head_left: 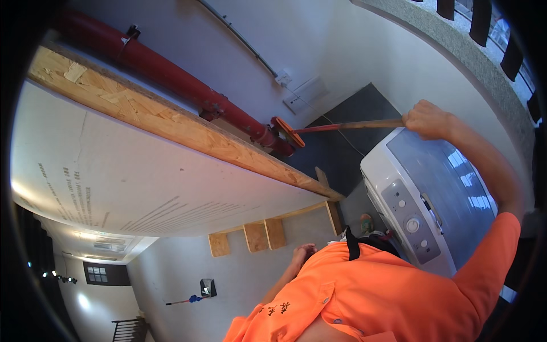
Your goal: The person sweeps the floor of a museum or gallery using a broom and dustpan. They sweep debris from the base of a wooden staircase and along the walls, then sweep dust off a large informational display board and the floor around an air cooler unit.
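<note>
My right hand (pixel 427 118) is closed around the end of a long wooden handle (pixel 364 123). The handle runs left to an orange head (pixel 286 131) that sits against the end of a thick red pipe (pixel 171 77). This arm, in an orange sleeve, reaches over the lid of a white top-loading washing machine (pixel 421 199). My left hand (pixel 305 251) hangs near my orange shirt (pixel 364 290) with its fingers curled and nothing visible in it. It is close to a row of small wooden blocks (pixel 256 236).
A large white panel with a chipboard edge (pixel 159 117) fills the left side. A wall socket and switch plate (pixel 302 94) with a thin cable sit on the white wall. A dark floor patch (pixel 347 131) lies beside the machine. A barred railing (pixel 484 23) runs at top right.
</note>
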A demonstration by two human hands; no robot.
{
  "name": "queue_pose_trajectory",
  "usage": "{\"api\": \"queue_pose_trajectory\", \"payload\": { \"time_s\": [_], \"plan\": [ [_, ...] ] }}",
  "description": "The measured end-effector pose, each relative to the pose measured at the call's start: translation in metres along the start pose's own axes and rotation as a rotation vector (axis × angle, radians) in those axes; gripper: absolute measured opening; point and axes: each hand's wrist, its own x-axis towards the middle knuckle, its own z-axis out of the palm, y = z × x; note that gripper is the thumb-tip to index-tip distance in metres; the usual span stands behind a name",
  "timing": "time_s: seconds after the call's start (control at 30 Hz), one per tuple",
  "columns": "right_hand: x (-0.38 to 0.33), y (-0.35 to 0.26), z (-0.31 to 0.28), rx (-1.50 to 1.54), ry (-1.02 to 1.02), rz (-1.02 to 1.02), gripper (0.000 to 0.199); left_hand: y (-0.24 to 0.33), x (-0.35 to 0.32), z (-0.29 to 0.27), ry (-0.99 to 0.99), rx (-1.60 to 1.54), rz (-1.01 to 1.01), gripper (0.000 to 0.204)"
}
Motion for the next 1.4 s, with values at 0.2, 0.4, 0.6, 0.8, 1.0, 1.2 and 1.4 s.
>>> {"api": "queue_pose_trajectory", "payload": {
  "time_s": [0.2,0.4,0.6,0.8,1.0,1.2,1.4],
  "plan": [
    [0.027,0.005,-0.012,-0.086,-0.047,0.0,0.008,-0.007,-0.002,-0.001,0.038,-0.062,-0.02,0.017],
    [0.021,0.005,-0.034,-0.154,-0.075,0.096,0.01,-0.016,0.014,-0.007,0.03,-0.079,-0.038,0.018],
    [0.007,-0.004,-0.047,-0.205,-0.019,0.196,0.011,0.006,0.017,0.008,0.006,-0.035,-0.027,0.018],
    [-0.015,-0.015,-0.062,-0.215,-0.083,0.185,0.013,0.021,0.016,0.024,-0.023,0.043,-0.009,0.019],
    [-0.04,-0.024,-0.089,-0.202,-0.223,0.237,0.012,0.019,0.029,0.024,-0.058,0.019,0.01,0.019],
    [-0.065,-0.024,-0.121,-0.211,-0.31,0.359,0.013,0.017,0.028,0.027,-0.059,0.019,0.007,0.018],
    [-0.073,-0.018,-0.128,-0.33,-0.263,0.375,0.012,0.015,0.035,0.024,-0.07,0.029,-0.007,0.017]
  ]
}}
